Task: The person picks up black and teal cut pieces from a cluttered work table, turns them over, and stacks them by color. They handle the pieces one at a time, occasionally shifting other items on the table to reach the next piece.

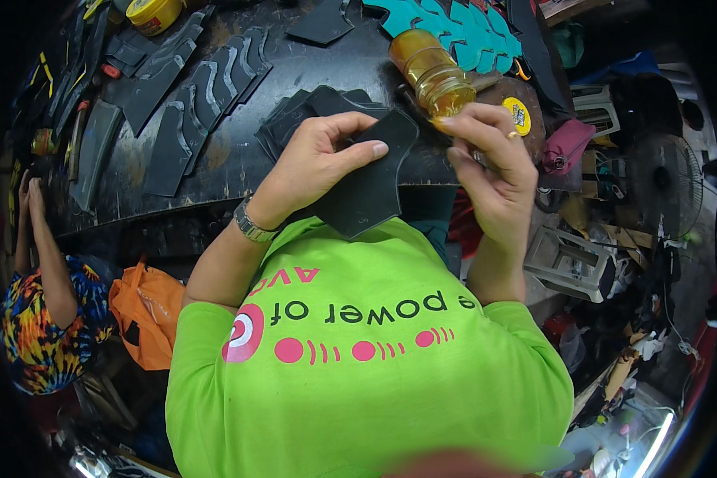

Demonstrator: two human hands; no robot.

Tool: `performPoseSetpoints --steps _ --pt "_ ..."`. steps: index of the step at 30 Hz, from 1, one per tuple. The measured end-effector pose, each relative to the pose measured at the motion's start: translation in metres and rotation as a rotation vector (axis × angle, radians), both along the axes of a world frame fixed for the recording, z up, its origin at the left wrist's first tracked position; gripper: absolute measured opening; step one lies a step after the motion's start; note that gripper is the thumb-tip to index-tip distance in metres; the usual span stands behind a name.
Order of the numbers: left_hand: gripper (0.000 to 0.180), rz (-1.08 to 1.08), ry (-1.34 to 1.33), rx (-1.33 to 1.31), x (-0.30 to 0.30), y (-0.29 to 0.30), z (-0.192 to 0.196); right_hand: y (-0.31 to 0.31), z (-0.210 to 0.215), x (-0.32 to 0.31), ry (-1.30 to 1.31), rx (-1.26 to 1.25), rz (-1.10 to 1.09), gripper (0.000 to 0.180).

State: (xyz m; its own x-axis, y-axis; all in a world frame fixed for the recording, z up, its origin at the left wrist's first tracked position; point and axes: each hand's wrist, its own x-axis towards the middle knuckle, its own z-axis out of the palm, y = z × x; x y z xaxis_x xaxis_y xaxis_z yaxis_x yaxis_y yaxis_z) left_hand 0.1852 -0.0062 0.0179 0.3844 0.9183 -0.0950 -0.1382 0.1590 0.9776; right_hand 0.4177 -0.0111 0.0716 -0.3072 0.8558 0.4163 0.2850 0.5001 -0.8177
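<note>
My left hand (319, 163) grips a flat, black cut piece (366, 187) by its upper left side, thumb on top. The piece has a curved edge and pale marks, and it hangs over the table's front edge. Behind it, a fanned stack of similar black pieces (299, 107) lies on the table. My right hand (494, 163) is raised to the right of the held piece, fingers pinched. A small pale tip shows beside its knuckles; the rest of what it holds is hidden. Just beyond those fingers is a see-through jar (434, 72) with amber contents.
The dark table (239, 155) carries rows of black pieces (203, 103) at left and teal pieces (454, 32) at the back right. A yellow tub (153, 12) stands far left. Another person's arms (46, 239) reach the table's left end. A fan (665, 183) and stool (570, 263) stand right.
</note>
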Motion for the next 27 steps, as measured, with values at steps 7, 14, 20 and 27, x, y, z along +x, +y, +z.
performPoseSetpoints --steps 7,14,20,27 --pt "0.029 -0.048 -0.071 -0.036 0.003 -0.003 0.001 0.016 -0.028 -0.017 -0.053 0.022 0.043 0.044" --pt "0.029 -0.045 -0.143 -0.054 0.002 -0.004 -0.001 0.018 -0.033 -0.018 -0.053 0.054 0.031 0.045" --pt "0.026 0.048 -0.361 -0.191 0.001 -0.002 -0.005 0.018 -0.035 -0.012 -0.011 0.151 -0.012 0.044" --pt "0.028 0.201 -0.314 -0.140 0.002 0.004 -0.015 0.019 -0.038 -0.016 0.003 0.291 -0.108 0.048"
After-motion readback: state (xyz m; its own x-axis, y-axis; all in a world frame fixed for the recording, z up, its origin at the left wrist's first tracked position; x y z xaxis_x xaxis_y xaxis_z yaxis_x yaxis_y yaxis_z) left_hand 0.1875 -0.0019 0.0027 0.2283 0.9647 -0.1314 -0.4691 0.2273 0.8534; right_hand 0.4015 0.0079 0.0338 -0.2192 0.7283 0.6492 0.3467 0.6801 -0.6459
